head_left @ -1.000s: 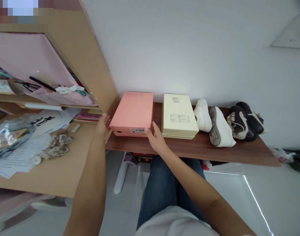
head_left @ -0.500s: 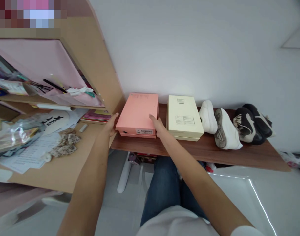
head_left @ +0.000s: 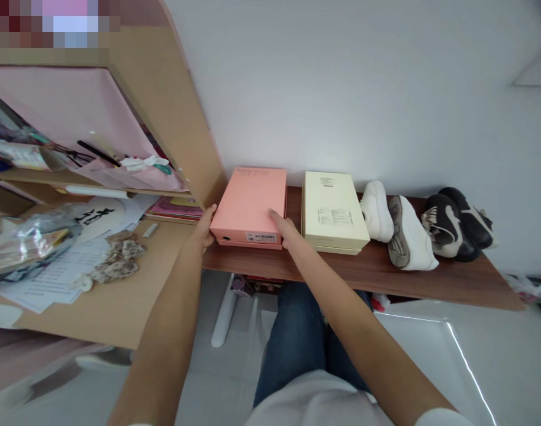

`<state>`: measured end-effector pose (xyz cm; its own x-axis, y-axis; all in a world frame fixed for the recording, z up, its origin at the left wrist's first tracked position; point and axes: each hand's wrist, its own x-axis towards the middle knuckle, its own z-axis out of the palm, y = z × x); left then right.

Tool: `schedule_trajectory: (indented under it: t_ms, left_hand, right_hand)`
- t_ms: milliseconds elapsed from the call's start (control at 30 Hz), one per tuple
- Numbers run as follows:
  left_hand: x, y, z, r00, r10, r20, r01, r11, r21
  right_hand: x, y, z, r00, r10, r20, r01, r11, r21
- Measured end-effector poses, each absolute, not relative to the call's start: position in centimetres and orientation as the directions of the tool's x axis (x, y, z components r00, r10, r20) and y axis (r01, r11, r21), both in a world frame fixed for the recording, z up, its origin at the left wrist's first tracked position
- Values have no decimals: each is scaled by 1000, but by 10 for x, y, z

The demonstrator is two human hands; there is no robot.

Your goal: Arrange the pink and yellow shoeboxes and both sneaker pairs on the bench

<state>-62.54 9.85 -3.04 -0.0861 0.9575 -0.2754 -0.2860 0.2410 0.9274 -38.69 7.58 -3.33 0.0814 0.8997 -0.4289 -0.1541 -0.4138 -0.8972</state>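
Note:
A pink shoebox [head_left: 253, 198] with a barcode label on its front lies on the brown wooden shelf [head_left: 248, 263], its lid on. My left hand [head_left: 203, 229] presses against the box's left side near the front corner. On the opposite side my right hand [head_left: 283, 229] grips the box, thumb over the lid's edge and the other fingers mostly hidden. Just right of it lies a cream shoebox [head_left: 335, 207], lid on, touched by neither hand.
White shoes [head_left: 415, 236] and black shoes [head_left: 452, 228] stand along the shelf's right part, against the wall [head_left: 341, 89]. A desk [head_left: 159, 278] at left holds papers, a patterned scrunchie [head_left: 119, 257] and plastic bags. The desk's upright side panel [head_left: 173, 100] rises beside the pink box.
My left hand has moved slightly right, closer against the pink shoebox. My right hand stays on its side, and the boxes and shoes look the same.

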Motion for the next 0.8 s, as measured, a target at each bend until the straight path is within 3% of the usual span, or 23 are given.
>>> schedule_trajectory:
  t_ms: [67,233,467,600,800]
  left_hand:
    - [-625,100,-35,-91,954,-287,-319,245,916]
    - [-622,100,-34,-104,950,-294,-349,242,905]
    - [-622,99,-10,-125,946,-298,-302,249,920]
    - [-635,98,5,-109,923,-370,-296,325,898]
    - [-652,87,6,-58,922,-383,-387,333,860]
  right_hand:
    - [-388,72,-24,74,859,-506,-279,-469,-838]
    - [-386,67,-16,65,862,-503,-302,-463,-833]
    - [-386,63,-22,26,923,-385,-317,-358,-879]
    - [-384,61,-22,-18,934,-358,-314,-345,-884]
    - [-382,57,-25,-104,959,-265,-322,-285,-903]
